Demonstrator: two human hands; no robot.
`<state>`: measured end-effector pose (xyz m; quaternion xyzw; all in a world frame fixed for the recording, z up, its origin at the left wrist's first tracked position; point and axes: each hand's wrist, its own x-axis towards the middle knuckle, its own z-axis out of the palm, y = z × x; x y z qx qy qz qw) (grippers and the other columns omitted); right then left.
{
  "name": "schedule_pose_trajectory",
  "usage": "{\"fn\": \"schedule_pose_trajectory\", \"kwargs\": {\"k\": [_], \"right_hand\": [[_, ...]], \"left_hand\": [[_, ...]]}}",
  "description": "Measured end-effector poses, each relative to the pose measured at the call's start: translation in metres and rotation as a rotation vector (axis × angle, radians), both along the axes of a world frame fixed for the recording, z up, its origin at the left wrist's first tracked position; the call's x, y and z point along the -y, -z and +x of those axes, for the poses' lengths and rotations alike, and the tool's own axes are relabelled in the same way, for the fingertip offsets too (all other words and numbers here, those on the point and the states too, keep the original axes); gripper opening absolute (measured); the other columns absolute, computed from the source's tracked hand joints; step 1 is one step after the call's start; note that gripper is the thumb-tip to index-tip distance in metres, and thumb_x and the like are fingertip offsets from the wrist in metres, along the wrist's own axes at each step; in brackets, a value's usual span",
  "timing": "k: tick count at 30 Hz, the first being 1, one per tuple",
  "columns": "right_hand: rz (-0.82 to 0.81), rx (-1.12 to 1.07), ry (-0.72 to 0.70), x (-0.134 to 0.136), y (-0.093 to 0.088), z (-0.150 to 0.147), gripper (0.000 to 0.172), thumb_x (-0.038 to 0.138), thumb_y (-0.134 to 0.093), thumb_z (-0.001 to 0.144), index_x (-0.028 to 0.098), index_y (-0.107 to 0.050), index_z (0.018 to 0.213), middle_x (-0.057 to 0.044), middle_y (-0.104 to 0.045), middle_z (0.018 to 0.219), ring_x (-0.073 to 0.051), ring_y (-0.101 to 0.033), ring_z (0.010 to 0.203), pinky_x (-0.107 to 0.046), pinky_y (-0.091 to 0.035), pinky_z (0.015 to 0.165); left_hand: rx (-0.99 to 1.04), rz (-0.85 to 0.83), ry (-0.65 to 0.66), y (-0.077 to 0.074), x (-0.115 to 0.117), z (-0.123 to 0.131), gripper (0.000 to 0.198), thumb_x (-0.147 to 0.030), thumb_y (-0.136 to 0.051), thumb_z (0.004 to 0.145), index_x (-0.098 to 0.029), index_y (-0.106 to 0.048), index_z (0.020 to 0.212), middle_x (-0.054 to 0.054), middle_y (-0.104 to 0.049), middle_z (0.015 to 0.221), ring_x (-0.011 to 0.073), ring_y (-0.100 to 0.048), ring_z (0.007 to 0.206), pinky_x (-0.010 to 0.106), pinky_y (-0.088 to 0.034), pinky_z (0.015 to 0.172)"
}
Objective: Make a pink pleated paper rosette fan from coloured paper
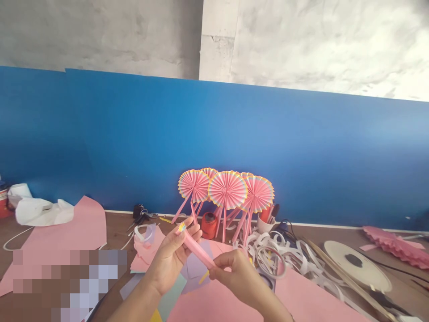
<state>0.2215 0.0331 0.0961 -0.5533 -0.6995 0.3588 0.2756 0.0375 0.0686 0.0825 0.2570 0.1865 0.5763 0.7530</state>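
Between my two hands is a narrow folded strip of pink paper (pixel 197 250), with a yellow and blue striped end. My left hand (pixel 170 255) grips the striped upper end between thumb and fingers. The lower right end is pinched by my right hand (pixel 234 270). Below lie pink paper sheets (pixel 214 304), with lilac and pale green pieces partly under my left arm. Just beyond my hands, several round pleated pink paper fans (pixel 228 190) with striped rims lean on pink legs against the blue panel.
Curled white strips (pixel 271 250) and a tape roll (pixel 271 261) heap up on the right. Farther right are a round cream disc (pixel 357 266) and a pink ruffled piece (pixel 395 246). A red container (pixel 209 226), a white cup (pixel 266 222) and keys (pixel 142 212) stand near the blue panel (pixel 134 143).
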Motion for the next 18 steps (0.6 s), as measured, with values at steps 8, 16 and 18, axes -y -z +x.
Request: {"fn": "schedule_pose_trajectory", "kwargs": {"k": [8,16,18], "right_hand": [[-0.056,0.009,-0.051,-0.006,0.001,0.014,0.027,0.029,-0.054,0.079,0.017,-0.073,0.066,0.002,-0.056,0.058,-0.009,-0.041,0.05,-0.021,-0.03,0.049],[-0.025,0.086,-0.048,-0.016,-0.001,0.036,0.025,0.025,-0.049,0.081,0.016,-0.068,0.068,0.001,-0.061,0.067,-0.011,-0.048,0.058,-0.021,-0.033,0.055],[-0.056,0.056,-0.055,-0.018,0.001,0.041,0.022,0.025,-0.049,0.082,0.016,-0.068,0.074,0.001,-0.062,0.069,-0.011,-0.048,0.058,-0.021,-0.032,0.054]], "left_hand": [[-0.05,-0.172,-0.048,0.003,-0.004,0.006,0.015,-0.02,-0.064,0.083,-0.019,-0.07,0.097,0.006,-0.074,0.101,0.0187,-0.067,0.099,0.032,-0.047,0.095],[-0.403,-0.025,0.034,0.002,-0.007,-0.002,0.037,-0.027,-0.075,0.072,-0.019,-0.067,0.107,0.007,-0.073,0.09,0.0218,-0.067,0.089,0.035,-0.051,0.082],[-0.466,0.039,0.032,-0.004,-0.004,-0.003,0.057,-0.023,-0.078,0.069,-0.026,-0.058,0.122,0.004,-0.071,0.088,0.0212,-0.067,0.087,0.036,-0.051,0.081]]}}
